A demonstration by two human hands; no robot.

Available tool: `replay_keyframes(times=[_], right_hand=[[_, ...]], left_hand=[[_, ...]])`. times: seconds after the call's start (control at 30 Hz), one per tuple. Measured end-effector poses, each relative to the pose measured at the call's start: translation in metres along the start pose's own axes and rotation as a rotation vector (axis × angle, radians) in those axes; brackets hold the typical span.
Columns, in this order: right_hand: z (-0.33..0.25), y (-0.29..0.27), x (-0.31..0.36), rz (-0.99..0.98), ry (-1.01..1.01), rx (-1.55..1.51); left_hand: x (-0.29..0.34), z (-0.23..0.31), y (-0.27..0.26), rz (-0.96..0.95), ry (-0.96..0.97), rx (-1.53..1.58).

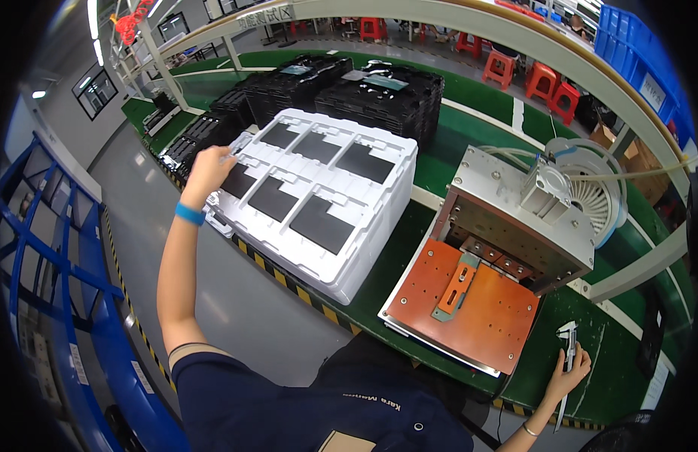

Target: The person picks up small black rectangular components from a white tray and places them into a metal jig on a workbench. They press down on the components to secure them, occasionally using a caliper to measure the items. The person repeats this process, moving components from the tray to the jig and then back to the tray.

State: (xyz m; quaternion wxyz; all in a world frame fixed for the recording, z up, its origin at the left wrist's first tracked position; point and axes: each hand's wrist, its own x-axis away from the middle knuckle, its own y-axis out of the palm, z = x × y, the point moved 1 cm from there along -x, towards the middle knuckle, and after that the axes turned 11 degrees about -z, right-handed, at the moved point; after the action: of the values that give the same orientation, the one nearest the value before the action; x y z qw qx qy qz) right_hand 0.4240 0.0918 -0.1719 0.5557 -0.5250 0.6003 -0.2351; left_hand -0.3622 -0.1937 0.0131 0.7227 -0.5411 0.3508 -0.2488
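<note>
My left hand (211,177) is at the left edge of a stack of white plastic trays (340,295), its fingers bent together near the corner. What they hold, if anything, is too small to make out. Flat black sheets (322,224) with a notched corner lie in the pockets of the top tray. At the lower right, my right hand (571,374) is closed around a metal caliper (570,340), its jaws pointing away from me over the green bench top.
Between my hands stands a press machine (507,200) with an orange base plate (496,309). Stacks of black trays (386,94) stand behind the white ones. A blue rack (59,275) is on the left, blue crates (639,64) at the upper right. Red stools (541,79) stand beyond the bench.
</note>
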Motion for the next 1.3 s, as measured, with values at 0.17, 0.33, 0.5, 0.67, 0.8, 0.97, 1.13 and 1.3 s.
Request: replay_keyframes(times=[0.17, 0.33, 0.5, 0.67, 0.8, 0.97, 1.13, 1.3], right_hand=[[-0.038, -0.025, -0.010, 0.026, -0.073, -0.148], [-0.080, -0.055, -0.021, 0.010, -0.155, -0.249], [-0.111, -0.057, -0.022, -0.053, -0.229, -0.382], [-0.111, -0.071, -0.015, -0.099, -0.223, -0.476], [-0.135, -0.080, -0.019, -0.122, -0.291, -0.446], [-0.205, -0.090, -0.019, -0.222, -0.487, -0.507], [-0.259, -0.075, -0.011, -0.441, -0.669, -0.654], [-0.268, -0.062, -0.011, -0.530, -0.621, -0.675]], left_hand=[[-0.031, -0.005, 0.010, -0.164, -0.140, 0.278], [-0.065, 0.036, -0.013, -0.527, -0.384, 0.343], [-0.093, 0.016, 0.016, -0.575, -0.324, 0.089], [-0.092, 0.034, 0.005, -0.639, -0.467, 0.358], [-0.090, 0.027, 0.005, -0.593, -0.517, 0.383], [-0.091, 0.039, -0.028, -0.567, -0.323, 0.603], [-0.104, 0.012, -0.032, -0.516, -0.337, 0.628], [-0.106, 0.005, -0.032, -0.547, -0.188, 0.865]])
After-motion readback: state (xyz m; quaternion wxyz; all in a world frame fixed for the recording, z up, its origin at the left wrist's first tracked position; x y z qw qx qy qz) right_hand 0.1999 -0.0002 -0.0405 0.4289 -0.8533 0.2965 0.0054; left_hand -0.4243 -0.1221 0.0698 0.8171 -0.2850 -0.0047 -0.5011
